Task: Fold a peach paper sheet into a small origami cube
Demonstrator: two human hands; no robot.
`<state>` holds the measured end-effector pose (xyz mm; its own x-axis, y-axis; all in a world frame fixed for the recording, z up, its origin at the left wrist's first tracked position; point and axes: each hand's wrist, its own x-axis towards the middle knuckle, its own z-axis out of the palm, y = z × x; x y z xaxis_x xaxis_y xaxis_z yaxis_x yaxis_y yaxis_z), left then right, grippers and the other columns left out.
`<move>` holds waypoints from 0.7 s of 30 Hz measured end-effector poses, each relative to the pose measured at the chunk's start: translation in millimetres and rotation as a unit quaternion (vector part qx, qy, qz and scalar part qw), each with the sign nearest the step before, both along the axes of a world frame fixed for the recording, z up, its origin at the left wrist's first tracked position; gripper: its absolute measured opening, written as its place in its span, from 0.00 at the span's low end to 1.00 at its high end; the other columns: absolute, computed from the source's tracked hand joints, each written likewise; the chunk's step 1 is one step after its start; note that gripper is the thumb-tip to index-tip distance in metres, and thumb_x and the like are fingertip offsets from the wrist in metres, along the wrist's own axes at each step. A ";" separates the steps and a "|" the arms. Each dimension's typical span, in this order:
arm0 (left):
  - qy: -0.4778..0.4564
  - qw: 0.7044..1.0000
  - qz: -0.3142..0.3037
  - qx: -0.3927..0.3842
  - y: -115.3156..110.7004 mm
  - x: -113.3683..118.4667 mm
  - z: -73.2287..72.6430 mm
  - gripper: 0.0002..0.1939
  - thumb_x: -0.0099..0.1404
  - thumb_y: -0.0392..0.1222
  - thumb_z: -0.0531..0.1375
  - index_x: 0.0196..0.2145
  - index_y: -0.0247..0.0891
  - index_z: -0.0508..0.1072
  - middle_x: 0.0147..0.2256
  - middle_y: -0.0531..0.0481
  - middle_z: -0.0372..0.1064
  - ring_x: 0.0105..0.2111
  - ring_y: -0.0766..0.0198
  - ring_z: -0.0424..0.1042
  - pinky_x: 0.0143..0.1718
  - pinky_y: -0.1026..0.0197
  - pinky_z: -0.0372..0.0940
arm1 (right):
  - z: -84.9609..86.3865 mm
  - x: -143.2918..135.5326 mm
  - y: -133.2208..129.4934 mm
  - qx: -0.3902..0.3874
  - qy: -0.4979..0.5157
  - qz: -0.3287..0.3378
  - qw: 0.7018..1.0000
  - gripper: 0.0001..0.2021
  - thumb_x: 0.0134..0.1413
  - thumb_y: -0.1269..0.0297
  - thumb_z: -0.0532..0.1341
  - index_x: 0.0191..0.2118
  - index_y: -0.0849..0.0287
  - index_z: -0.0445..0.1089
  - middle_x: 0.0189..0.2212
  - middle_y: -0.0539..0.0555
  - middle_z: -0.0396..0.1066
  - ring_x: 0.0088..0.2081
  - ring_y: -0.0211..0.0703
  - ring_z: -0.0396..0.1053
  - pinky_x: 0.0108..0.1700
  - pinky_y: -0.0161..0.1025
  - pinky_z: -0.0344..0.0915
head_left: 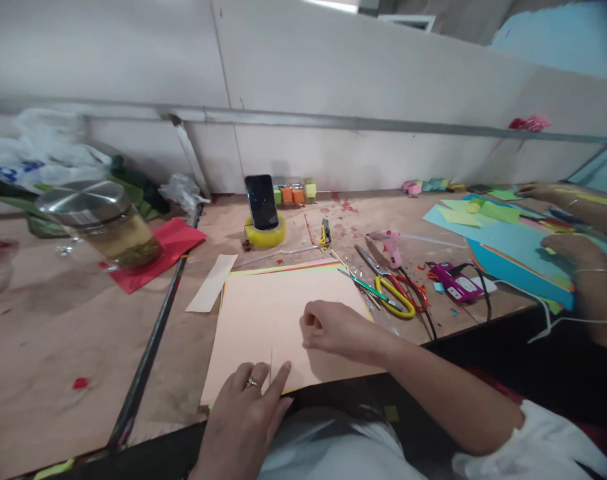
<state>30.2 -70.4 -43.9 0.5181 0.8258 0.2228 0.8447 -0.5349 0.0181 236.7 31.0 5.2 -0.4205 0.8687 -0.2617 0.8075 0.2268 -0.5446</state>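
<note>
A stack of pale peach paper point(263, 303) lies at the table's front edge, with coloured sheets showing at its borders. On its lower left part rests my left hand point(250, 407), a ring on one finger, fingers spread flat beside a thin dark line on the top sheet. My right hand point(340, 330) is curled on the right half of the stack; what its fingers hold, if anything, is hidden. A cream paper strip point(213, 283) lies left of the stack. A green cutter or pen point(370, 290) overlaps its upper right edge, near yellow-handled scissors point(396, 297).
Behind are a phone point(262, 202) on yellow tape point(266, 231) and a yellow cutter point(326, 232). Rightward lie a pink glue gun point(389, 245), a purple power strip point(456, 281) and another person's hands point(573, 250) over blue paper point(513, 243). A lidded jar point(108, 230) stands left.
</note>
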 end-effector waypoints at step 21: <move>-0.041 0.993 -0.068 0.083 -12.7 -26.6 -24.5 0.15 0.68 0.33 0.51 0.48 0.37 0.74 0.54 0.46 0.71 0.50 0.58 0.72 0.47 0.57 0.71 | -18.0 55.2 53.3 -0.043 -0.004 -0.056 0.997 0.03 0.50 0.73 0.59 0.29 0.58 0.64 0.16 0.42 0.62 0.16 0.32 0.61 0.21 0.29 0.56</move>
